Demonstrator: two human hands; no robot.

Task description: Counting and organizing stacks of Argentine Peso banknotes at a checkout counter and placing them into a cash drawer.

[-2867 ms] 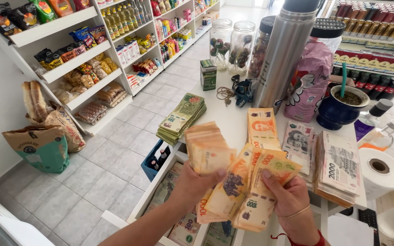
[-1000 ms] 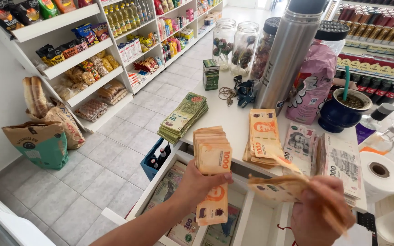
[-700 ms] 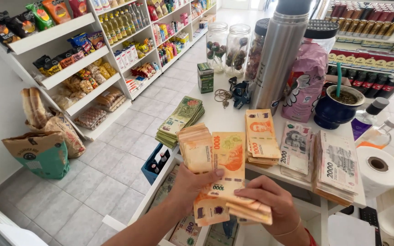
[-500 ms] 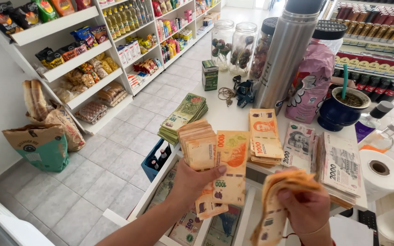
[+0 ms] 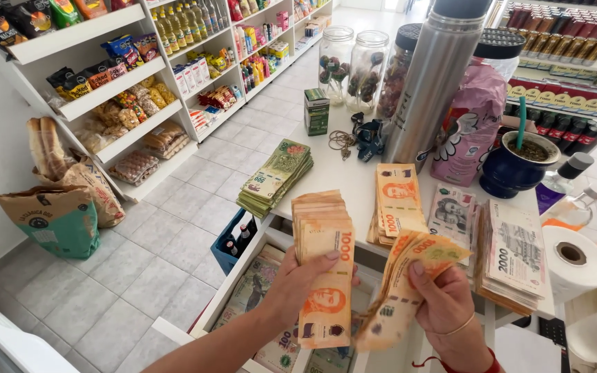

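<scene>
The right hand (image 5: 443, 304) is now lifting its bent sheaf of orange notes (image 5: 405, 283) back up beside the thick orange wad (image 5: 323, 269), after dipping lower a moment ago.

Right fingers are curling shut around the sheaf, thumb pressing on top; left hand (image 5: 298, 283) is clamping the wad upright, thumb across its face. Both bundles are hovering over the open cash drawer (image 5: 257, 304), at the near edge of the white counter (image 5: 340, 179). On that counter, an orange stack (image 5: 396, 204) is lying just behind the hands, grey stacks (image 5: 513, 255) to its right, a green stack (image 5: 276, 176) at its left edge.
</scene>
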